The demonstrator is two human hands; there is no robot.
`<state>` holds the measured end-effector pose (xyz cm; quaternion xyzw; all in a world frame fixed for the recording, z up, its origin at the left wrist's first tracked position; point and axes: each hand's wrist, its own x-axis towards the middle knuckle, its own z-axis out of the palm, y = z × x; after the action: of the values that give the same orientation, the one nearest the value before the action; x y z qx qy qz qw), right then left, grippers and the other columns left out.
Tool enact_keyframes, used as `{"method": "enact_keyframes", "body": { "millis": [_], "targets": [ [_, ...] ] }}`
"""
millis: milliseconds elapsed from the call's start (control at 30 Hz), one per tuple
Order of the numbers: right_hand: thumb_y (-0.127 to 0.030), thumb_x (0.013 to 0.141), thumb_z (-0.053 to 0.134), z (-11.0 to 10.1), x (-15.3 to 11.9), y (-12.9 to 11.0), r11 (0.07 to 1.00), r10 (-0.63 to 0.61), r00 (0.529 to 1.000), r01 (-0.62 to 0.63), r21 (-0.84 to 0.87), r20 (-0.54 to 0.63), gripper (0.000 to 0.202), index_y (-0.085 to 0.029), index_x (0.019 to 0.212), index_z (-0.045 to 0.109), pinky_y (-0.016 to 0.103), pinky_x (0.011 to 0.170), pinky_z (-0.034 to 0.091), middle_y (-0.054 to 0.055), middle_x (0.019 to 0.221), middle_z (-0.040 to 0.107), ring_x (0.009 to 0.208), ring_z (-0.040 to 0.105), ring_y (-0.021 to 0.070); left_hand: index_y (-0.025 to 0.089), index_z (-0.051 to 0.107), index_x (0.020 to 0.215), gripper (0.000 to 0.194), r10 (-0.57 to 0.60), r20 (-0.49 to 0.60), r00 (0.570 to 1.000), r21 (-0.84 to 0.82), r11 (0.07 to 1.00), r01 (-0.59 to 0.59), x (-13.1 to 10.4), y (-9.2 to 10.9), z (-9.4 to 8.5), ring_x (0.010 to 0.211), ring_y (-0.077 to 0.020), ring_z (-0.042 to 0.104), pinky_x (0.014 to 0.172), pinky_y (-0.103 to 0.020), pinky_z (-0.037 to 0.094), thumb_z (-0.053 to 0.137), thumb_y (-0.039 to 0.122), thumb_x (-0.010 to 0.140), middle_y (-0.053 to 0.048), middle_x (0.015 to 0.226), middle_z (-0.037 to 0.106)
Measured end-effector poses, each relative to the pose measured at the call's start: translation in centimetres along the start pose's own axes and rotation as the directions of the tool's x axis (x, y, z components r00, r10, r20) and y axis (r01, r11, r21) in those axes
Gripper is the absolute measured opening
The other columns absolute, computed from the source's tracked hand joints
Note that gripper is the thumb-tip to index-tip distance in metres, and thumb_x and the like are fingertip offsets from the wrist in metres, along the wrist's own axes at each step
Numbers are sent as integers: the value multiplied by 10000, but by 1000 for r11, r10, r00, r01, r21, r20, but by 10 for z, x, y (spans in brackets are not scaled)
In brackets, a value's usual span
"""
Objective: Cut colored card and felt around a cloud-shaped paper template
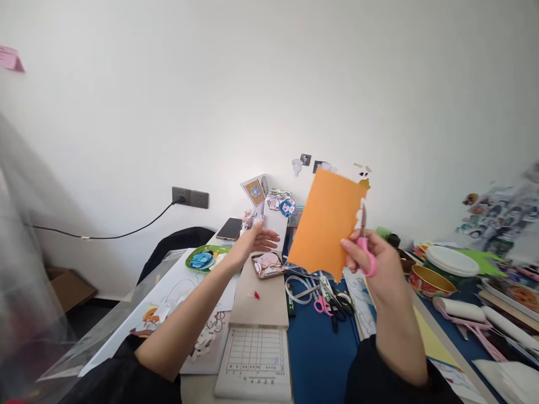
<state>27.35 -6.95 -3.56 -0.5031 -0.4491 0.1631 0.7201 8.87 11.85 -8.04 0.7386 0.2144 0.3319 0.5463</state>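
Note:
My right hand (374,255) is raised, closed around pink-handled scissors (368,257) with the blades pointing up. The same hand pinches an orange sheet of paper (326,219), whose right edge is cut unevenly. My left hand (263,238) reaches forward over the table with fingers stretched out and holds nothing that I can see. Just below it lies a small tray of paper cutouts (268,265). Beyond the fingers stands a white box (275,227) with cutouts on top, including a blue-haired figure (288,207).
Left of the hand are a green tray (188,259) with blue pieces and a phone (229,229). More scissors (323,304) lie on the blue mat (314,359). A printed form (255,359) is nearest me. Tubs (450,261) and lint rollers (461,310) crowd the right.

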Motion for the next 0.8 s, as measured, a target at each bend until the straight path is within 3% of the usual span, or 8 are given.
{"method": "enact_keyframes", "body": {
  "millis": [67, 200, 333, 400, 467, 533, 600, 800],
  "targets": [
    [-262, 697, 769, 9, -8, 10, 998, 46, 998, -44, -50, 34, 231, -199, 759, 556, 161, 389, 407, -94, 448, 520, 364, 474, 65, 132, 634, 1020, 643, 2, 89, 996, -101, 995, 7, -8, 17, 6, 884, -227, 671, 816, -394, 518, 249, 631, 894, -127, 1027, 693],
    [-341, 699, 766, 21, -22, 23, 984, 121, 990, -109, -144, 78, 281, -209, 771, 529, 187, 389, 416, -88, 542, 538, 381, 488, 73, 149, 648, 971, 334, -5, 149, 989, -180, 983, 32, -20, 35, 16, 880, -220, 671, 799, -347, 516, 654, 429, 787, -76, 950, 718],
    [-376, 773, 702, 11, -43, 32, 949, 196, 979, -175, -262, 56, 259, -224, 885, 525, 189, 425, 428, -99, 526, 525, 430, 525, 92, 123, 616, 984, 200, -28, 56, 998, -207, 978, 39, -20, 35, 8, 892, -192, 648, 816, -398, 512, 600, 281, 863, -63, 969, 677],
    [-350, 780, 708, 3, -55, 42, 911, 278, 954, -225, -345, 110, 254, -197, 900, 545, 211, 467, 469, -90, 494, 540, 464, 565, 115, 123, 608, 1001, 192, -35, 2, 999, -213, 977, 34, -19, 33, 1, 907, -192, 637, 825, -407, 509, 574, 270, 883, -62, 993, 659],
    [-277, 774, 729, 1, -67, 57, 867, 353, 916, -243, -435, 191, 235, -156, 912, 583, 252, 547, 530, -29, 682, 645, 575, 631, 131, 123, 608, 1010, 197, -38, -27, 999, -216, 976, 31, -18, 32, -4, 915, -196, 632, 826, -409, 509, 571, 271, 885, -63, 1002, 653],
    [-207, 827, 681, 6, -76, 75, 817, 407, 875, -221, -533, 262, 133, -130, 916, 620, 264, 567, 545, 19, 902, 661, 645, 644, 123, 123, 609, 1015, 203, -39, -36, 999, -220, 975, 30, -17, 32, -6, 920, -197, 631, 827, -411, 508, 572, 274, 885, -64, 1011, 651],
    [-189, 860, 645, 16, -81, 91, 755, 436, 851, -167, -635, 295, 93, -126, 927, 635, 292, 611, 549, 12, 881, 663, 653, 638, 124, 123, 609, 1017, 203, -39, -34, 999, -226, 974, 30, -17, 32, -6, 919, -197, 631, 826, -411, 509, 573, 272, 885, -65, 1016, 650],
    [-264, 893, 600, 41, -88, 115, 603, 417, 859, -17, -798, 296, 143, -149, 965, 646, 357, 728, 532, 35, 972, 665, 813, 640, 177, 126, 604, 1033, 209, -38, -27, 999, -237, 971, 30, -17, 33, -6, 932, -200, 626, 832, -415, 506, 571, 269, 885, -70, 1037, 644]
  ]
}}
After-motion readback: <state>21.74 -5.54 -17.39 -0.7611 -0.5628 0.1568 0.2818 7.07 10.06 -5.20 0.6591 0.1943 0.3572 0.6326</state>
